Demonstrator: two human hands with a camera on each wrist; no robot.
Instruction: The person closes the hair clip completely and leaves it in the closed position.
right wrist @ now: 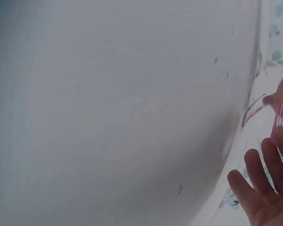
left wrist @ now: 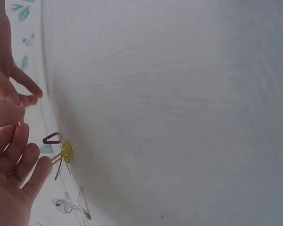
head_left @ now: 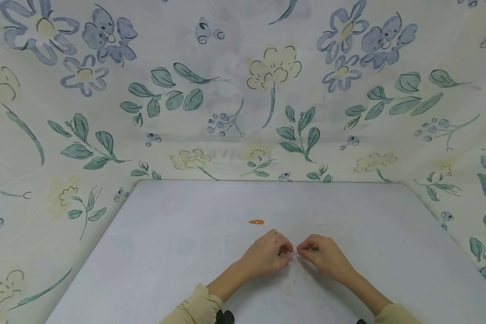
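My left hand (head_left: 266, 254) and right hand (head_left: 325, 254) meet over the table in the head view. Between their fingertips is a thin, slotted pink hair clip (right wrist: 279, 117), each hand pinching an end of it. Most of the clip is covered by fingers, so I cannot tell whether it is snapped open or flat. Past the left hand lies an orange snap hair clip (head_left: 257, 222). The left wrist view also shows a yellow hair clip (left wrist: 67, 151) with a round end, a dark brown clip (left wrist: 51, 138) and a silvery clip (left wrist: 79, 207).
A white table (head_left: 166, 225) spreads under both arms. Flowered cloth (head_left: 235, 90) rises behind it and at its sides. In the right wrist view a slim dark-pink clip-like piece (right wrist: 251, 112) lies by the hands. Small dark specks dot the tabletop.
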